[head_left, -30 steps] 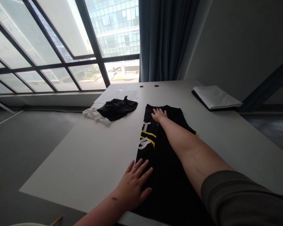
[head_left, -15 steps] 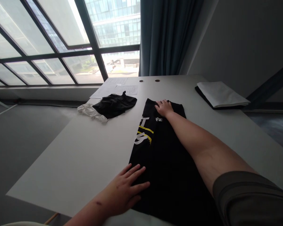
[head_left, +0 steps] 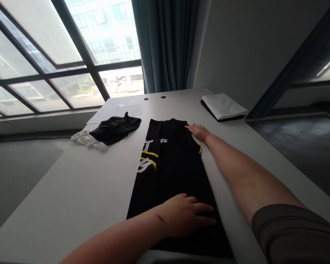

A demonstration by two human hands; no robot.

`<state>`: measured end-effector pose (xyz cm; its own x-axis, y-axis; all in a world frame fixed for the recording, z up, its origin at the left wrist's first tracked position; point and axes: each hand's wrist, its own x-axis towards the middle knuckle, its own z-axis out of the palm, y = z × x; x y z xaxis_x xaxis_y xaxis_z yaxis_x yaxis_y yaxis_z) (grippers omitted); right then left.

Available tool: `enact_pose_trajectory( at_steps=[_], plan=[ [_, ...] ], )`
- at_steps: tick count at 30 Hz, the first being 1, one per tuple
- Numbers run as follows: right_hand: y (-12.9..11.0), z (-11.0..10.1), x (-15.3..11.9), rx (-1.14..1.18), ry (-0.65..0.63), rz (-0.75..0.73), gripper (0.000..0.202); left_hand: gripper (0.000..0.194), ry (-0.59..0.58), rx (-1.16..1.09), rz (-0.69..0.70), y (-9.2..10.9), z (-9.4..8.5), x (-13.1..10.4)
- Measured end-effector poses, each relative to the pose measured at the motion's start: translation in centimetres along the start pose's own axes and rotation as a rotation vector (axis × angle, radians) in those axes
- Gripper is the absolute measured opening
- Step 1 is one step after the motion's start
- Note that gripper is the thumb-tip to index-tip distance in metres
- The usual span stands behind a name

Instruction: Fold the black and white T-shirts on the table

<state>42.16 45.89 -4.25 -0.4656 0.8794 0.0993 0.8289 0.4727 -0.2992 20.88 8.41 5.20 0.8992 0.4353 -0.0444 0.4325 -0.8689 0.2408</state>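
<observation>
A black T-shirt (head_left: 178, 165) with white lettering and yellow stripes lies flat in a long folded strip, its collar end away from me. My left hand (head_left: 185, 216) is over the near part of the shirt, fingers stretched towards its right edge; whether it presses on the cloth I cannot tell. At the shirt's far right corner, my right hand (head_left: 198, 131) lies flat with fingers extended, the fingertips touching the edge. A bit of yellow print shows on the right edge below that hand.
The shirt lies on a white table (head_left: 99, 194). Crumpled black cloth (head_left: 115, 128) and white cloth (head_left: 89, 140) lie at left, before some papers (head_left: 110, 108). A folded white cloth (head_left: 224, 105) rests on a dark one at the far right. Behind hangs a blue curtain (head_left: 167, 47).
My left hand has moved right, from the shirt's left edge across to its right side. My right hand has slid from the collar end to the far right corner. The view has turned right.
</observation>
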Motion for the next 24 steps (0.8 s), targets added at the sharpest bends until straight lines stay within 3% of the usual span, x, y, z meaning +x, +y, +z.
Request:
enact_pose_trajectory(
  at_steps=[4,6,9,12,16,21,24],
  plan=[
    [-0.1,0.0,0.4,0.02,-0.06,0.034,0.057,0.044,-0.148,0.033,0.089,0.6,0.1,5.7],
    [0.1,0.0,0.4,0.046,-0.059,0.04,0.057,0.042,-0.205,0.019,0.098,0.7,0.1,6.9],
    [0.2,-0.1,0.5,0.103,-0.048,0.053,0.057,0.03,-0.252,0.014,0.111,0.7,-0.4,6.8],
    [0.0,-0.5,1.0,0.179,-0.031,0.061,0.056,0.02,-0.176,0.042,0.103,0.7,-1.4,5.1],
    [-1.5,-1.6,2.2,0.266,0.007,0.056,0.059,0.017,-0.001,0.016,0.041,1.0,-2.3,1.1],
    [-6.0,-2.9,5.1,0.284,0.019,0.047,0.07,0.007,0.11,-0.051,-0.059,1.6,-1.5,-4.6],
    [-9.4,-2.3,7.2,0.232,-0.018,0.045,0.073,0.008,0.169,-0.117,-0.151,1.7,-0.8,-7.7]
  ],
)
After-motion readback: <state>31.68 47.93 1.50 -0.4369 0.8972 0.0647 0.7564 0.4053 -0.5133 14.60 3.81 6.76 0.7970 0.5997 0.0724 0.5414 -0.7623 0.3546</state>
